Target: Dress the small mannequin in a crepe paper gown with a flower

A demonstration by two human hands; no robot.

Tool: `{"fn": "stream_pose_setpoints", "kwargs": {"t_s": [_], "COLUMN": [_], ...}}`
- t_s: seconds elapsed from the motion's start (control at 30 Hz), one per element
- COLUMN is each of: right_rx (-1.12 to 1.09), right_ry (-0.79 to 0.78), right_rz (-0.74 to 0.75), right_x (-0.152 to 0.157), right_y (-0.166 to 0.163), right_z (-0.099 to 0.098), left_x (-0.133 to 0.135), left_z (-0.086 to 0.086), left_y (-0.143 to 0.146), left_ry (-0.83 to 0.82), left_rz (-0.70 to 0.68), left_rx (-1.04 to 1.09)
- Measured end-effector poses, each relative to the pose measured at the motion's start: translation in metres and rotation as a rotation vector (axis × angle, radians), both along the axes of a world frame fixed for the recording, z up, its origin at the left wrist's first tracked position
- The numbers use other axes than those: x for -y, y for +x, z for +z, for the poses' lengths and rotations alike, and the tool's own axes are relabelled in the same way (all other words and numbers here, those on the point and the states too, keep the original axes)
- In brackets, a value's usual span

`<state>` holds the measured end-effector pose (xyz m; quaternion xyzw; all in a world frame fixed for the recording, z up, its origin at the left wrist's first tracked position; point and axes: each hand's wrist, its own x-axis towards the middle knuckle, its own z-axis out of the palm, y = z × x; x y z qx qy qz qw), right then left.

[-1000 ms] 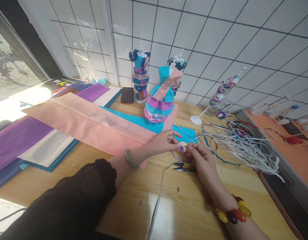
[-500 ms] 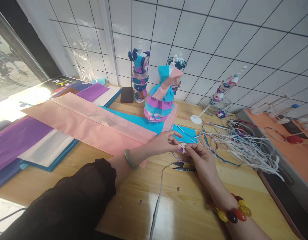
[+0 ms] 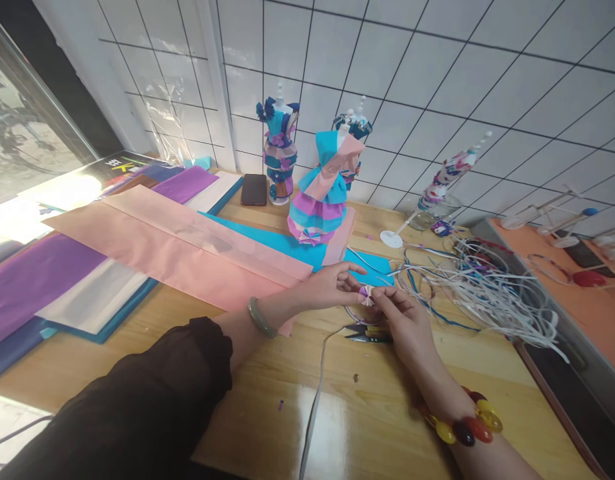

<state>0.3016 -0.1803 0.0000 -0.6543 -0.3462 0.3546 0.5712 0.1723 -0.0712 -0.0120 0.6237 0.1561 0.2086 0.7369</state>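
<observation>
Between my two hands is a small pleated paper rosette point(image 3: 366, 295), purple and white. My left hand point(image 3: 327, 285) pinches its left side with thumb and fingertips, the index finger raised above. From the right, my right hand point(image 3: 404, 319) pinches its other edge between thumb and forefinger. Just under the rosette, thread snips point(image 3: 364, 333) with dark blades lie on the wooden table, their handles partly behind my right hand. A thin pale strip point(image 3: 318, 387) runs from the snips toward the table's front edge. A blue paper sheet point(image 3: 377, 267) lies behind my fingers.
Behind stand a paper-dressed mannequin point(image 3: 320, 187) and other small dressed forms point(image 3: 281, 153). Pink paper point(image 3: 187, 247) spreads leftward over purple and white sheets. A dark phone point(image 3: 254, 190) lies near the wall. At right is a tangled heap of strips point(image 3: 497, 293) beside an orange-topped surface point(image 3: 547, 267).
The rosette has turned slightly between my fingertips and shifted a little to the right, showing more purple on its left side. My hands have barely moved.
</observation>
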Motion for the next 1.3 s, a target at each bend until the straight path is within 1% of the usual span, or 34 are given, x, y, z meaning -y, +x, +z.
{"fn": "stream_pose_setpoints", "kwargs": {"t_s": [0.13,0.33,0.43,0.53,0.67,0.83,0.97,1.03,1.13,1.3], "right_rx": [0.001,-0.076,-0.09,-0.058,0.007,0.106,0.16,0.135,0.036,-0.104], "right_ry": [0.011,0.006,0.007,0.008,0.035,0.091,0.105,0.103,0.097,0.093], "right_rz": [0.008,-0.015,-0.016,-0.008,0.017,0.051,0.053,0.04,0.005,-0.044], "right_x": [0.0,0.0,0.0,0.0,0.001,0.003,0.003,0.003,0.002,0.0], "right_y": [-0.001,0.005,0.006,0.004,0.001,-0.001,0.0,0.001,0.004,0.009], "right_z": [0.0,-0.007,-0.008,-0.006,-0.005,-0.004,-0.004,-0.006,-0.009,-0.012], "left_x": [0.001,-0.001,-0.002,-0.002,-0.005,-0.008,-0.009,-0.01,-0.012,-0.012], "left_z": [-0.001,-0.001,0.001,0.0,-0.004,-0.002,-0.003,-0.006,-0.009,-0.009], "left_y": [0.001,0.0,-0.001,-0.001,-0.001,-0.003,-0.004,-0.003,-0.002,-0.002], "left_ry": [0.02,0.028,0.018,-0.019,-0.086,-0.167,-0.232,-0.251,-0.244,-0.211], "left_rz": [-0.019,-0.04,-0.03,-0.029,-0.087,-0.143,-0.175,-0.186,-0.187,-0.159], "left_rx": [0.014,-0.005,-0.003,0.006,0.027,0.007,0.019,0.031,0.039,0.027]}}
